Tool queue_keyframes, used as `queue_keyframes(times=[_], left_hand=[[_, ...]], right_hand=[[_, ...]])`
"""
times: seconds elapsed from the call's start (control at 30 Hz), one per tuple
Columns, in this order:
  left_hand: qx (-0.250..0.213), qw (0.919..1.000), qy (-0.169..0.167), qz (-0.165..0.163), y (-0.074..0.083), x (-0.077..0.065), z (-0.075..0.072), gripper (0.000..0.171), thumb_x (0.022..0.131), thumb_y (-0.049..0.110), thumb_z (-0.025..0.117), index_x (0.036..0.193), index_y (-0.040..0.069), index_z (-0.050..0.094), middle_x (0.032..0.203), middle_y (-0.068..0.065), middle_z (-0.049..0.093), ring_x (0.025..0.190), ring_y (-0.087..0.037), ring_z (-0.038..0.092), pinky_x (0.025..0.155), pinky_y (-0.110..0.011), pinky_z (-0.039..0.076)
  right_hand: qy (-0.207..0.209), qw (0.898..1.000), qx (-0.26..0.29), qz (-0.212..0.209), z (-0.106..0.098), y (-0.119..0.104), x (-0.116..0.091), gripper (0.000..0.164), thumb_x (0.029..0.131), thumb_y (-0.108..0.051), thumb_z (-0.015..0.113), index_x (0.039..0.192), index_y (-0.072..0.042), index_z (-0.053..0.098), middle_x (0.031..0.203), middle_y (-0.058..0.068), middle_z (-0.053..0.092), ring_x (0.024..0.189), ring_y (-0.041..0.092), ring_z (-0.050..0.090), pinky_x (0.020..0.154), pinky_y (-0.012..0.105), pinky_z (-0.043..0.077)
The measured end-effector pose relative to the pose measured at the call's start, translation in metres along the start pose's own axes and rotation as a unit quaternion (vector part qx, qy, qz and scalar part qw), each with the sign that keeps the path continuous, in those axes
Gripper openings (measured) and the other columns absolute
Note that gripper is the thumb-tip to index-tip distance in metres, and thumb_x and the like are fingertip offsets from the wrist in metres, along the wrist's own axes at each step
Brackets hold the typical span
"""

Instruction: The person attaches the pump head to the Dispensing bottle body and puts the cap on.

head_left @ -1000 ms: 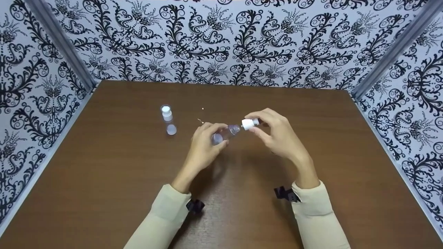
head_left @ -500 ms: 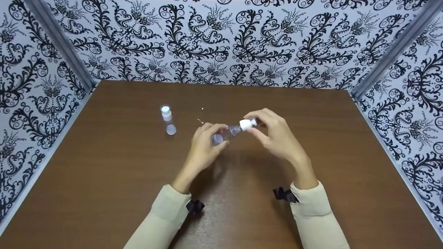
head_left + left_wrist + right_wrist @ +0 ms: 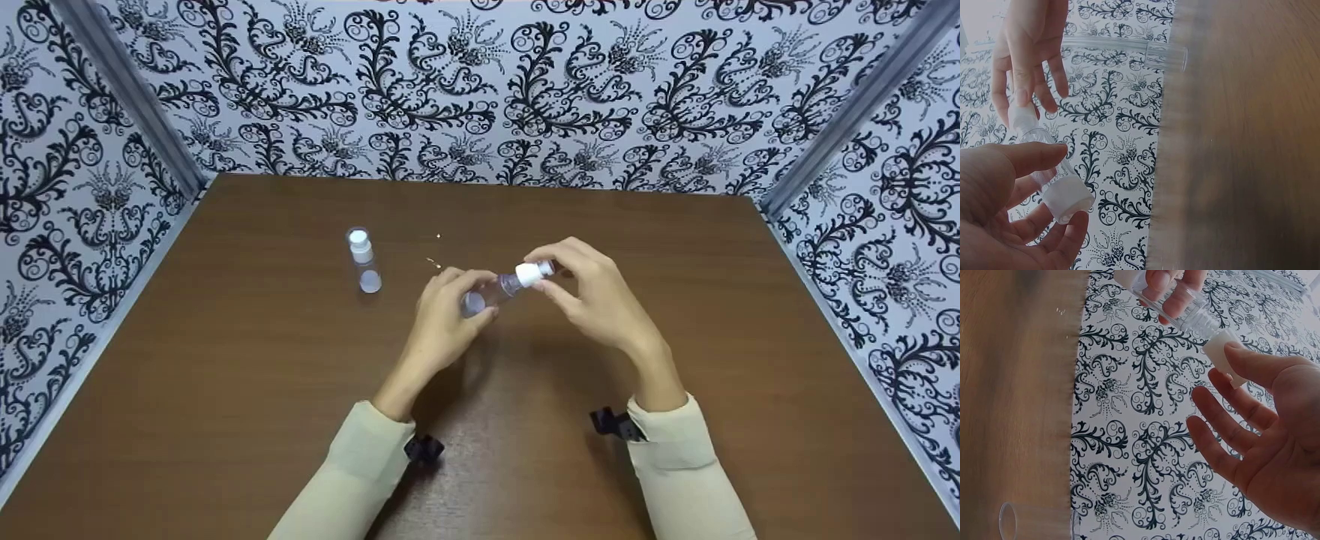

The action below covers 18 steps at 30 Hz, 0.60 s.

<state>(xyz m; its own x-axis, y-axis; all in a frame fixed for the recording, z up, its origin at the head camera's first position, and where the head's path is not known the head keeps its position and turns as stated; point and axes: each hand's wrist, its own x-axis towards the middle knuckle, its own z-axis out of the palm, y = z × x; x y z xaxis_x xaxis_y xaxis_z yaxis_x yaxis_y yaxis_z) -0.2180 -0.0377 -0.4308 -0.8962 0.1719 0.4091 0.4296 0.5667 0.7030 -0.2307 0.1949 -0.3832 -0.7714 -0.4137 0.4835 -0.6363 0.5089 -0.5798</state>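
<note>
My left hand [image 3: 446, 311] grips a small clear bottle [image 3: 510, 284] round its body, tilted with the neck up to the right. The thumb and fingers of my right hand [image 3: 604, 300] pinch a white pump top [image 3: 528, 274], which sits right at the bottle's mouth, in line with it. In the right wrist view the threaded neck [image 3: 1202, 323] meets the lower edge of the white top, and the other fingers of that hand are spread apart. The bottle's white base [image 3: 1067, 197] shows in the left wrist view.
A second bottle [image 3: 364, 261] with a white pump stands on the brown table [image 3: 285, 360], left of the hands. A clear cylinder [image 3: 1039, 521] stands at the right in the wrist views. Small bright specks [image 3: 433, 262] lie behind the left hand. Patterned walls [image 3: 465, 90] enclose the table.
My right hand has moved a little left, bringing the white pump top from just off the neck onto the bottle's mouth. My left hand and the bottle have hardly moved.
</note>
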Motion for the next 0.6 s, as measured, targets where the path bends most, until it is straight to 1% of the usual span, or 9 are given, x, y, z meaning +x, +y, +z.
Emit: queue_keyframes(times=[0.23,0.47,0.6], left_hand=[[0.001,1.0,0.005,0.007,0.0001,0.0003,0.0002,0.038,0.084,0.009,0.089,0.12,0.011,0.077,0.107,-0.008,0.07,0.1,-0.029,0.061,0.089,-0.046,0.046],[0.002,1.0,0.004,0.008,-0.0002,0.0004,0.0003,0.039,0.084,0.009,0.089,0.121,0.01,0.077,0.108,-0.008,0.07,0.101,-0.029,0.062,0.09,-0.046,0.047],[0.002,0.9999,0.006,0.009,-0.0009,0.0008,0.0012,0.039,0.084,0.008,0.089,0.12,0.01,0.077,0.107,-0.008,0.07,0.101,-0.029,0.062,0.091,-0.047,0.047]], right_hand=[[-0.007,1.0,0.0,-0.003,0.0019,-0.0012,0.0011,0.021,0.098,-0.009,0.076,0.119,-0.012,0.076,0.111,-0.003,0.069,0.101,0.012,0.063,0.093,0.03,0.056],[-0.01,1.0,-0.005,-0.007,0.0032,-0.0013,0.0015,0.022,0.097,-0.009,0.077,0.119,-0.012,0.076,0.111,-0.003,0.07,0.103,0.011,0.063,0.095,0.034,0.056],[-0.013,1.0,-0.006,-0.003,0.0036,-0.0016,0.0013,0.023,0.097,-0.01,0.078,0.12,-0.012,0.076,0.112,-0.003,0.07,0.104,0.011,0.063,0.096,0.032,0.056]])
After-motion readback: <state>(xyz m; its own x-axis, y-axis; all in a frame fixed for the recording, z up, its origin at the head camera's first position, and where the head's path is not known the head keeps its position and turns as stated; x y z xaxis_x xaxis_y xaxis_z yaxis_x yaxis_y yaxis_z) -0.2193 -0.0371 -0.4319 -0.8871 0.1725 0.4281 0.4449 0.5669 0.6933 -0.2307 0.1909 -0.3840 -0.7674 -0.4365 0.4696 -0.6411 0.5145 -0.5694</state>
